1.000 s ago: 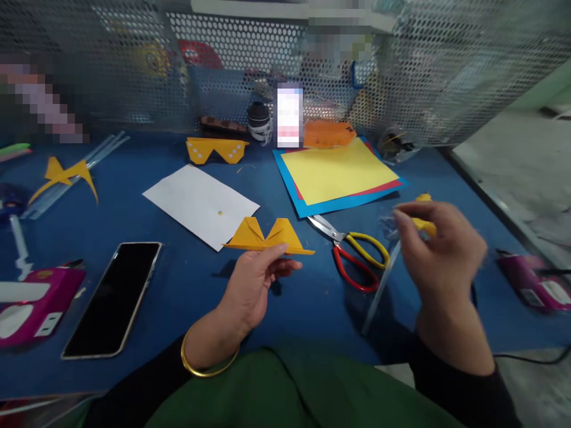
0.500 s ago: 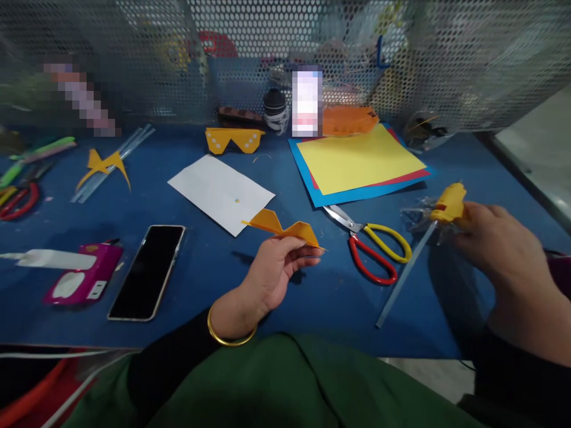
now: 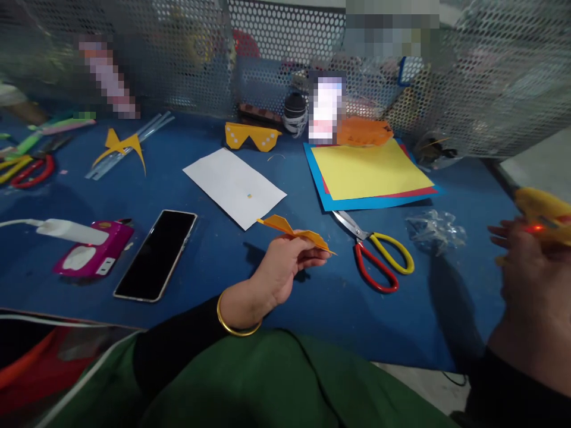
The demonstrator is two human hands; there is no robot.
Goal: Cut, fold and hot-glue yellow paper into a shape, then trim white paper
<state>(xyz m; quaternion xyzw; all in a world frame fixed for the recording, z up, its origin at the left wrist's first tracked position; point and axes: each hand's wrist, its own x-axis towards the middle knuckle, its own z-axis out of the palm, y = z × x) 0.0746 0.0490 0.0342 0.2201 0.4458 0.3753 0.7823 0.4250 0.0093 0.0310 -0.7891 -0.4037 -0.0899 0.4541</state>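
Note:
My left hand [image 3: 275, 272] pinches a folded orange paper piece [image 3: 282, 223] between thumb and fingers, just above the table. At the far right, my right hand [image 3: 530, 279] is wrapped around a yellow glue gun [image 3: 539, 205], which shows a small red light and is cut off by the frame edge. Between the hands lie scissors [image 3: 362, 235] with one red and one yellow handle, blades partly under the coloured sheets. Beyond my left hand rests a white sheet of paper [image 3: 232, 184] with a small spot on it.
Yellow, red and blue sheets [image 3: 370, 169] are stacked behind the scissors. Crumpled clear plastic [image 3: 437, 230] lies right of them. A black phone [image 3: 158, 255] and a magenta power strip [image 3: 96, 246] sit left. Orange paper glasses [image 3: 252, 136] stand near the mesh partition [image 3: 285, 35].
My right hand has carried the glue gun up and right, off the crumpled plastic; the glue stick no longer shows. My left hand still holds the orange paper, now tilted slightly. The view has shifted.

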